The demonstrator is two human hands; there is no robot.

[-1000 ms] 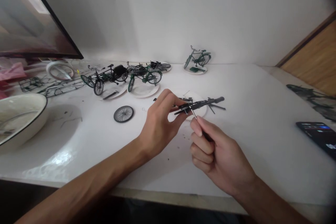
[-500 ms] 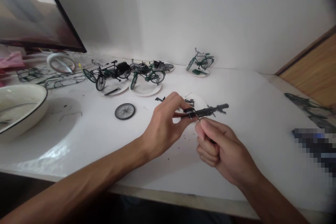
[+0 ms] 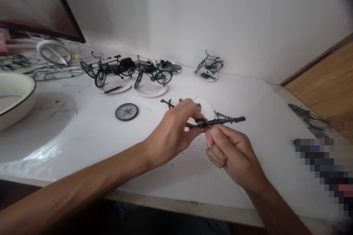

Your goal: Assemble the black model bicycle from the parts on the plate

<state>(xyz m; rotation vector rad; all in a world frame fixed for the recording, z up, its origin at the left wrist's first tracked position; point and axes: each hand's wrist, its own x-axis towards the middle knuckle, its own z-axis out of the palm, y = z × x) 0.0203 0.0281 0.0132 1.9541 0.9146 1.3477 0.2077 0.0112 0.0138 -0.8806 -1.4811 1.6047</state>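
Over the middle of the white table, my left hand (image 3: 176, 132) pinches one end of a black model bicycle frame (image 3: 227, 120) between thumb and fingers. The frame's far end points to the right. Closed in a fist beside it, my right hand (image 3: 231, 154) grips a thin metal tool, whose tip meets the frame near my left fingertips; the tool's handle is hidden in the palm. A white paper plate (image 3: 207, 106) with small black parts lies behind my left hand, partly covered. Left of that hand, a loose spoked wheel (image 3: 126, 112) lies flat on the table.
Assembled model bicycles stand at the back: a black one (image 3: 100, 77), a green one (image 3: 151, 75) and another green one (image 3: 211, 65). An enamel basin (image 3: 16, 99) sits at left, below a screen (image 3: 41, 11). A roll of tape (image 3: 53, 52) and wire frames lie behind the basin.
The view has shifted slightly. The bicycle frame has turned a little in my left hand, and my right hand's fingertips are closer to it, with less of the tool showing.
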